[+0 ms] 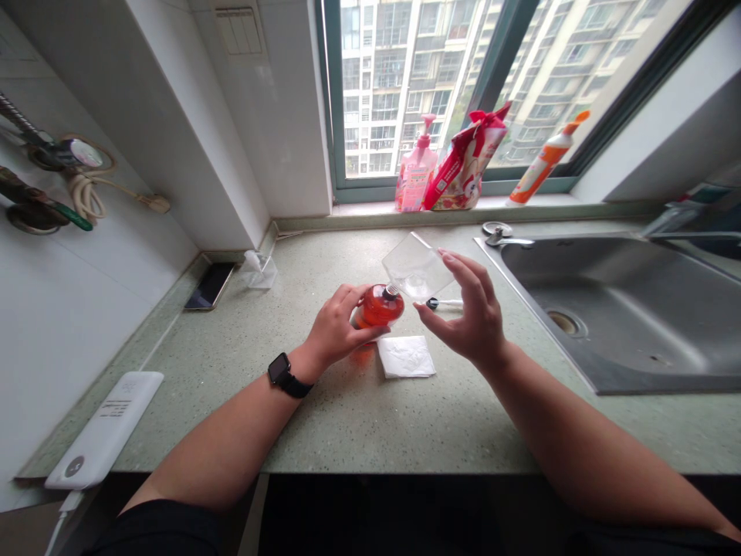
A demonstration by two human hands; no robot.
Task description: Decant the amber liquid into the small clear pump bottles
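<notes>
My left hand (346, 324) is wrapped round a bottle of orange-red liquid (383, 306), whose uncapped neck leans to the right. Between the thumb and fingers of my right hand (468, 309) is a clear plastic container (414, 266), tilted with its corner at the bottle's mouth. Behind the right thumb, a black-and-white pump head (445, 303) lies on the counter, partly hidden. A folded white tissue (406, 357) lies flat just in front of the bottle.
A steel sink (631, 309) is on the right, with a drain stopper (496, 229) by its corner. A phone (209, 286), a small clear dispenser (258, 270) and a white power bank (107, 428) lie left. Pink pump bottle (415, 174), red pouch (468, 162) and orange bottle (544, 162) line the windowsill.
</notes>
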